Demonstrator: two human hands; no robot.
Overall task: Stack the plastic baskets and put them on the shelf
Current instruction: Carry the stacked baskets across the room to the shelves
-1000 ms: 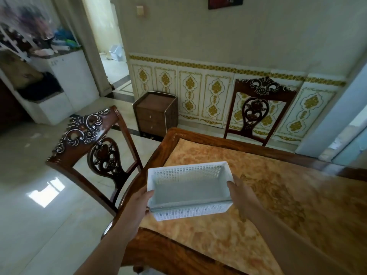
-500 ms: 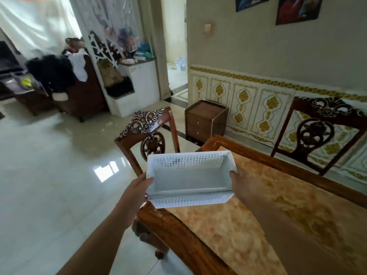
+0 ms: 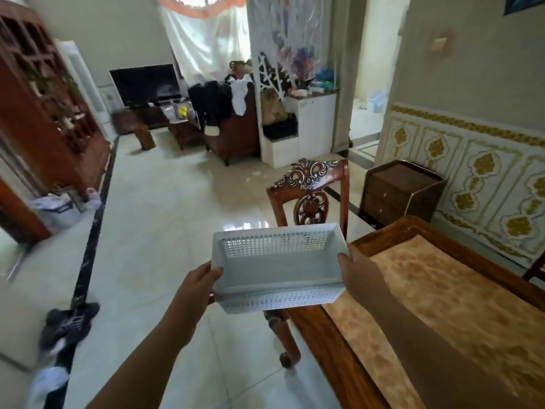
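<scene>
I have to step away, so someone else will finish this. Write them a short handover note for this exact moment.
Left hand: gripping the left end of the white plastic basket stack.
Right hand: gripping the right end.
Stack: held in the air, level, open side up, past the corner of the wooden table, in front of the carved chair.
Done: baskets look nested; how many is unclear.
Left: carry the stack to the shelf and set it down, possibly the dark wooden unit at left.
</scene>
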